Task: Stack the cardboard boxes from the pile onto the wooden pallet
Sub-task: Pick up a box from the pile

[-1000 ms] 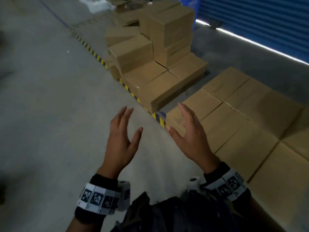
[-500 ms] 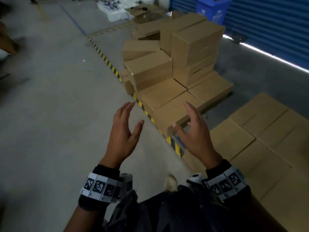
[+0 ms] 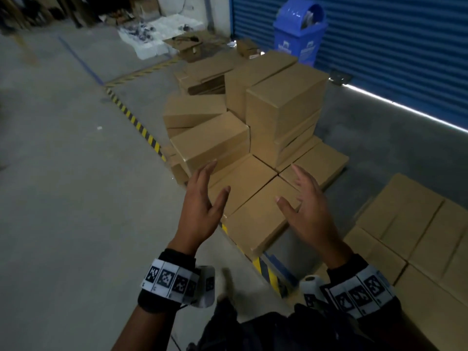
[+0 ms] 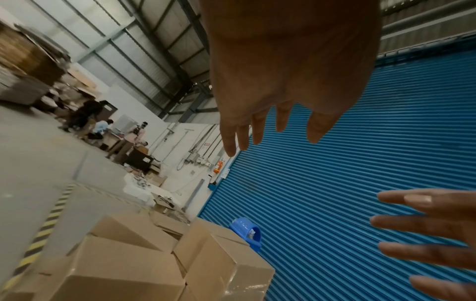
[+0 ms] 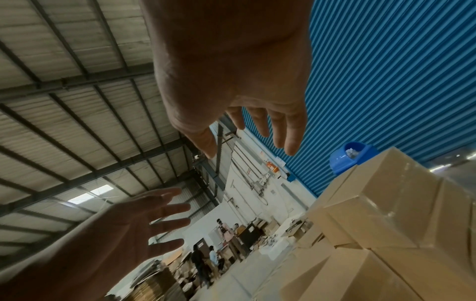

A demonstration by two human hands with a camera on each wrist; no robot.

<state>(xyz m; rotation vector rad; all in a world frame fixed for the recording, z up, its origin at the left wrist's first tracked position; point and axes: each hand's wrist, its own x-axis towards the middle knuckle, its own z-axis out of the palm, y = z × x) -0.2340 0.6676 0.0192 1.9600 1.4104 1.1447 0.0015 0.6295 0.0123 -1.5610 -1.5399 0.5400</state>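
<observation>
Both hands are held up in the air in the lower middle of the head view, palms facing each other. The left hand point(image 3: 201, 211) and the right hand point(image 3: 312, 214) have straight, spread fingers and hold nothing. Each wrist wears a black-and-white patterned band point(image 3: 172, 279).

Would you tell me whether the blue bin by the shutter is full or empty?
Partly filled: the blue bin shows pale scraps through its top opening; level unclear.

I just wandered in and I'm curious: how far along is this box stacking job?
Partly done, it seems: a flat layer of boxes already lies at the right, though the pallet under it is hidden. In hand: nothing. The left hand and right hand are open and empty, held out toward the pile. Left: many boxes remain there, several stacked high.
</observation>
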